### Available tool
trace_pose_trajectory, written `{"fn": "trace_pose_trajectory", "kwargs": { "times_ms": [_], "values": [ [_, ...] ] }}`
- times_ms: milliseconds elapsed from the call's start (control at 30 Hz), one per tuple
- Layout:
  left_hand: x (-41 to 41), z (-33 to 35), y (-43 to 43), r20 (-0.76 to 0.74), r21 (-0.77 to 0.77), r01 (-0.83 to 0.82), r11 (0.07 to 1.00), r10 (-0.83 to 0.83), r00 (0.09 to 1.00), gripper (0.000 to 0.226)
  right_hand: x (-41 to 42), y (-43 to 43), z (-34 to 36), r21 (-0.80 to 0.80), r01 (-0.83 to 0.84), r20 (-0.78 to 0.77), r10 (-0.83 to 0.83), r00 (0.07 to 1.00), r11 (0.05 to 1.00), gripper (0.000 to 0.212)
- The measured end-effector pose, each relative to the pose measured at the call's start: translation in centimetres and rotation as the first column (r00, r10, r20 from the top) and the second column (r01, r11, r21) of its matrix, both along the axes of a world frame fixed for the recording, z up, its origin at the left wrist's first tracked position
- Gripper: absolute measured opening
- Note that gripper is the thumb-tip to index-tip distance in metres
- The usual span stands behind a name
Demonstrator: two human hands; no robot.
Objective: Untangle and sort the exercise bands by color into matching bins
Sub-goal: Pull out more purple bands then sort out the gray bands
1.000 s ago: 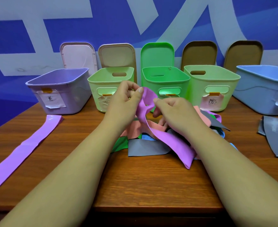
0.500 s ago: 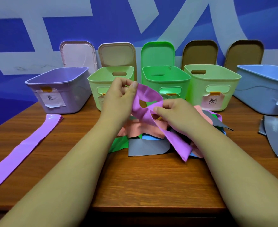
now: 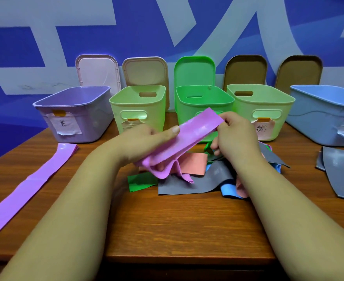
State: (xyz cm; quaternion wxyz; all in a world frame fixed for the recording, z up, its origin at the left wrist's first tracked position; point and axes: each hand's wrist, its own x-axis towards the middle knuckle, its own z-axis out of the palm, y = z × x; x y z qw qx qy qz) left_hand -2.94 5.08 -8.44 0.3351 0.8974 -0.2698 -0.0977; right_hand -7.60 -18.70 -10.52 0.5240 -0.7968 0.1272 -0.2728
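A purple band point(image 3: 189, 136) is stretched slantwise between both hands above the pile. My left hand point(image 3: 138, 142) grips its lower end with the thumb on top. My right hand point(image 3: 236, 134) pinches its upper right end. Under them lies a tangled pile with a salmon band point(image 3: 193, 163), a grey band point(image 3: 199, 181), a green band point(image 3: 140, 182) and a blue band point(image 3: 229, 190). Behind stand the purple bin point(image 3: 74, 114), a pale green bin point(image 3: 136, 110), a bright green bin point(image 3: 199, 104), another pale green bin point(image 3: 268, 106) and a blue bin point(image 3: 327, 116).
Another purple band point(image 3: 31, 183) lies flat along the left of the wooden table point(image 3: 177, 224). A grey band point(image 3: 341, 173) lies at the right edge. Several lids lean on the blue wall behind the bins. The table's front edge is near my forearms.
The purple band was looped and bunched between my hands above the pile. Now it is pulled out straight, with my left hand lower and my right hand moved up to the right.
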Motion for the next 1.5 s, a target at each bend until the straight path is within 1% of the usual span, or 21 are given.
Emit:
{"fn": "trace_pose_trajectory", "kwargs": {
  "times_ms": [67,133,167,200,233,267,300,367,433,500,533,567,633,700,767,867,1033,1100,1200,1367,1500],
  "values": [
    [0.4,-0.3,0.1,0.060,0.081,-0.018,0.997,0.013,0.998,0.093,0.0,0.4,0.3,0.221,-0.054,0.033,0.048,0.998,0.974,0.028],
    [0.3,-0.4,-0.1,0.048,0.084,-0.003,0.996,-0.001,0.999,0.089,0.0,0.7,0.4,0.447,-0.137,0.092,0.107,0.990,0.884,0.027],
    [0.1,-0.3,-0.3,0.038,0.073,0.008,0.997,-0.011,0.999,0.087,0.1,0.7,0.3,0.497,-0.159,0.108,0.121,0.987,0.853,0.026],
    [0.0,-0.3,-0.5,0.032,0.065,0.012,0.998,-0.014,0.999,0.088,0.4,0.6,0.1,0.480,-0.166,0.118,0.125,0.985,0.861,0.022],
    [0.0,-0.3,-0.6,0.031,0.059,0.010,0.998,-0.012,0.999,0.092,0.6,0.4,-0.2,0.384,-0.152,0.112,0.118,0.987,0.911,0.019],
    [0.4,-0.4,-0.4,0.032,0.060,0.002,0.998,-0.004,0.999,0.098,0.9,0.2,-0.4,0.231,-0.121,0.092,0.102,0.991,0.966,0.016],
    [0.7,-0.4,-0.2,0.030,0.070,-0.015,0.997,0.013,0.999,0.105,1.0,0.0,-0.6,0.070,-0.082,0.071,0.077,0.994,0.994,0.015],
    [1.1,-0.5,0.2,0.007,0.094,-0.037,0.995,0.036,0.999,0.110,0.7,0.2,-0.4,-0.138,-0.040,0.081,0.051,0.995,0.990,0.018],
    [1.1,-0.7,0.6,-0.065,0.103,-0.031,0.994,0.038,0.997,0.100,0.5,0.2,-0.2,-0.245,-0.016,0.148,0.054,0.988,0.970,0.026],
    [0.8,-0.8,0.9,-0.212,0.054,-0.039,0.998,0.049,0.976,0.088,0.5,-0.1,-0.3,-0.335,0.009,0.211,0.066,0.975,0.942,0.033],
    [0.5,-0.7,0.9,-0.254,0.033,-0.047,0.998,0.054,0.966,0.084,0.5,-0.1,-0.3,-0.360,0.008,0.219,0.076,0.973,0.933,0.034],
    [0.5,-0.6,0.9,-0.222,0.044,-0.049,0.998,0.057,0.973,0.086,0.6,-0.1,-0.4,-0.367,0.000,0.205,0.081,0.975,0.930,0.034],
    [0.8,-0.2,0.8,-0.039,0.134,-0.069,0.989,0.075,0.996,0.090,0.7,0.0,-0.6,-0.370,-0.037,0.160,0.103,0.982,0.928,0.033],
    [0.7,-0.1,0.3,0.097,0.168,-0.065,0.984,0.049,0.994,0.073,0.6,0.3,-0.6,-0.337,-0.079,0.127,0.128,0.984,0.938,0.029],
    [0.4,-0.1,-0.2,0.162,0.156,-0.046,0.987,0.020,0.987,0.056,0.4,0.6,-0.7,-0.276,-0.125,0.091,0.156,0.984,0.953,0.024],
    [0.3,-0.3,-0.7,0.241,0.129,-0.038,0.991,0.006,0.970,0.042,0.3,1.0,-0.8,-0.250,-0.162,0.049,0.179,0.983,0.955,0.016],
    [0.1,-0.3,-1.0,0.412,0.081,-0.101,0.992,0.059,0.909,0.044,0.6,1.0,-1.1,-0.266,-0.158,-0.017,0.159,0.987,0.951,0.015],
    [0.0,-0.3,-1.1,0.470,0.095,-0.156,0.983,0.094,0.878,0.042,0.7,1.1,-1.3,-0.252,-0.182,-0.036,0.179,0.983,0.951,0.016],
    [-0.1,-0.5,-1.3,0.528,0.133,-0.203,0.970,0.104,0.843,0.049,0.8,1.1,-1.3,-0.251,-0.197,-0.049,0.191,0.980,0.948,0.017],
    [0.4,-1.1,-1.4,0.548,-0.005,-0.028,1.000,0.026,0.836,0.043,0.9,1.1,-1.4,-0.227,-0.228,-0.066,0.219,0.974,0.947,0.018],
    [0.5,-1.1,-1.7,0.569,-0.082,0.125,0.989,-0.056,0.820,0.025,1.1,0.9,-1.4,-0.250,-0.209,-0.082,0.194,0.977,0.945,0.019]
  ]
}}
